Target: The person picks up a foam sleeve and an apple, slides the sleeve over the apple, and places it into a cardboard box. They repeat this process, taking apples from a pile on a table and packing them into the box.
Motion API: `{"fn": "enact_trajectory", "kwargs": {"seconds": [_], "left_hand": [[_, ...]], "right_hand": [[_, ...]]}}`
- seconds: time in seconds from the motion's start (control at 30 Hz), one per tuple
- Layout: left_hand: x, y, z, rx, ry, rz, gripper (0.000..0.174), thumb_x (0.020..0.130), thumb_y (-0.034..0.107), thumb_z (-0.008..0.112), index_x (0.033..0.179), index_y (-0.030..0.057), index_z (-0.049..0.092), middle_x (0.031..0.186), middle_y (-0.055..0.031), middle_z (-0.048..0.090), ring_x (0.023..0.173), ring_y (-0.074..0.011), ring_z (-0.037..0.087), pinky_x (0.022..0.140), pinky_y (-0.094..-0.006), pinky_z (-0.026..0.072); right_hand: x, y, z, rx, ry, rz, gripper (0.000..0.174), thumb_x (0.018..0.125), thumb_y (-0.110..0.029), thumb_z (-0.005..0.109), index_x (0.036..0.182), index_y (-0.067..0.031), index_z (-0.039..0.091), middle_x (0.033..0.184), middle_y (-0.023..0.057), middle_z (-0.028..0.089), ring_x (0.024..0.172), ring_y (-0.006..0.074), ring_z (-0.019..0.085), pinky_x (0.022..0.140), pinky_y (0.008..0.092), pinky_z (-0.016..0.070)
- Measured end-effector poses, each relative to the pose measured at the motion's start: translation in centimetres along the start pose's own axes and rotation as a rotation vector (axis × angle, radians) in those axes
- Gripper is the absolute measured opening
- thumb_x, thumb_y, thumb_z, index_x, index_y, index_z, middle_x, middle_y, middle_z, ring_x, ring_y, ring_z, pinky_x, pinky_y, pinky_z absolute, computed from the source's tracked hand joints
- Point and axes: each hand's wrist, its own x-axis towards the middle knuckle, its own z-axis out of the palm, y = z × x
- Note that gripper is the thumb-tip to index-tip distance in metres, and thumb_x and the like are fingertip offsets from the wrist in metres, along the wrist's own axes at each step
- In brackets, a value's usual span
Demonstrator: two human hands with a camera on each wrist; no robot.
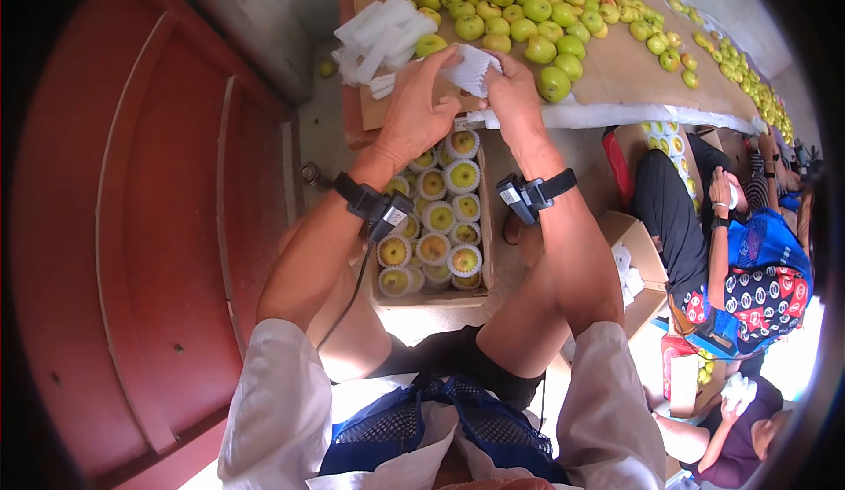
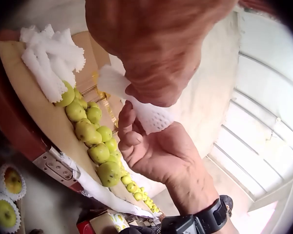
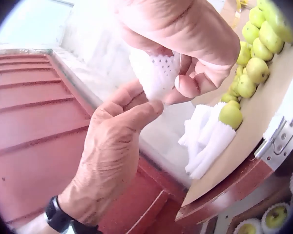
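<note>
A white foam net sleeve (image 1: 475,71) is held between both hands above the table's near edge. My left hand (image 1: 419,107) pinches its narrow end between thumb and fingertips, plain in the right wrist view, where the left hand (image 3: 112,141) comes from below. Fingers of my right hand (image 1: 515,98) curl round the wider end of the sleeve (image 3: 158,73). Whether an apple sits inside it, I cannot tell. Beside the left hand, a pile of flat foam sleeves (image 1: 383,36) lies on the cardboard-topped table (image 1: 629,76). Loose green apples (image 1: 519,28) spread beyond the hands.
Below the hands stands a box (image 1: 487,265) of apples in foam nets. A red door (image 1: 167,226) rises at left. On the right, a seated person (image 1: 748,261) works near an open carton (image 1: 647,248); another person (image 1: 744,428) holds something white lower down.
</note>
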Motion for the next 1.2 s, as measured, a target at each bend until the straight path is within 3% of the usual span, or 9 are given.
{"fn": "enact_trajectory", "kwargs": {"seconds": [0.13, 0.23, 0.33, 0.53, 0.73, 0.93, 1.03, 1.2], "left_hand": [[0.1, 1.5, 0.4, -0.320, -0.054, -0.258, 0.062, 0.094, 0.016, 0.066, 0.149, 0.0016, 0.042, 0.143, -0.0158, 0.056, 0.140, -0.0242, 0.047, 0.118, -0.0406, 0.0338], [0.3, 0.7, 0.9, -0.575, -0.011, -0.314, 0.059, 0.096, 0.017, 0.065, 0.149, 0.0012, 0.043, 0.147, -0.0170, 0.051, 0.139, -0.0237, 0.047, 0.116, -0.0397, 0.0359], [0.5, 0.5, 1.0, -0.618, 0.061, -0.347, 0.054, 0.095, 0.013, 0.064, 0.145, 0.0004, 0.050, 0.144, -0.0144, 0.055, 0.134, -0.0217, 0.051, 0.114, -0.0365, 0.0383], [0.8, 0.6, 0.9, -0.652, 0.177, -0.447, 0.041, 0.092, 0.000, 0.059, 0.133, -0.0048, 0.061, 0.130, -0.0150, 0.065, 0.118, -0.0203, 0.061, 0.100, -0.0312, 0.0479], [1.0, -1.3, 1.4, -0.873, 0.279, -0.588, 0.036, 0.090, -0.003, 0.062, 0.126, -0.0031, 0.067, 0.116, -0.0105, 0.069, 0.103, -0.0158, 0.064, 0.090, -0.0282, 0.0513], [1.0, -1.4, -0.3, -0.801, 0.123, -0.527, 0.032, 0.094, 0.000, 0.063, 0.125, -0.0011, 0.067, 0.114, -0.0085, 0.070, 0.101, -0.0132, 0.065, 0.090, -0.0248, 0.0526], [1.0, -1.3, -0.2, -0.783, 0.121, -0.543, 0.031, 0.094, 0.002, 0.064, 0.125, -0.0012, 0.067, 0.113, -0.0073, 0.070, 0.100, -0.0122, 0.065, 0.090, -0.0251, 0.0530], [1.0, -2.4, -0.5, -0.876, 0.085, -0.646, 0.029, 0.095, 0.004, 0.065, 0.124, 0.0000, 0.067, 0.114, -0.0078, 0.071, 0.103, -0.0137, 0.066, 0.090, -0.0276, 0.0545]], "right_hand": [[0.7, 1.8, 0.6, -0.333, 0.172, -0.312, 0.027, 0.095, -0.007, 0.062, 0.120, 0.0030, 0.064, 0.110, 0.0175, 0.072, 0.102, 0.0273, 0.070, 0.089, 0.0361, 0.0538], [0.1, 1.7, 1.5, -0.387, 0.208, -0.346, 0.031, 0.090, -0.006, 0.067, 0.120, 0.0004, 0.064, 0.108, 0.0210, 0.071, 0.101, 0.0327, 0.069, 0.088, 0.0399, 0.0535], [-0.2, 1.7, 2.0, -0.510, 0.220, -0.438, 0.032, 0.086, -0.002, 0.066, 0.118, -0.0026, 0.064, 0.107, 0.0205, 0.068, 0.098, 0.0363, 0.067, 0.085, 0.0430, 0.0532], [-1.6, 1.4, 3.1, -0.475, 0.220, -0.460, 0.037, 0.081, 0.004, 0.063, 0.118, -0.0036, 0.062, 0.108, 0.0188, 0.064, 0.099, 0.0377, 0.065, 0.085, 0.0448, 0.0524], [-1.6, 2.8, 3.9, -0.295, 0.204, -0.545, 0.033, 0.085, 0.000, 0.064, 0.119, -0.0015, 0.066, 0.106, 0.0158, 0.065, 0.098, 0.0316, 0.066, 0.087, 0.0377, 0.0529], [-0.5, 2.8, 2.3, -0.169, 0.088, -0.298, 0.030, 0.089, -0.003, 0.066, 0.118, -0.0005, 0.070, 0.107, 0.0139, 0.071, 0.094, 0.0216, 0.066, 0.086, 0.0328, 0.0524], [-0.6, 2.3, 1.9, -0.274, 0.080, -0.248, 0.028, 0.091, -0.005, 0.066, 0.119, 0.0010, 0.069, 0.106, 0.0120, 0.071, 0.094, 0.0192, 0.065, 0.085, 0.0312, 0.0523], [-1.1, 1.0, 1.2, 0.097, -0.019, 0.007, 0.031, 0.095, -0.014, 0.069, 0.121, 0.0021, 0.067, 0.106, 0.0080, 0.071, 0.087, 0.0131, 0.063, 0.076, 0.0285, 0.0521]]}}
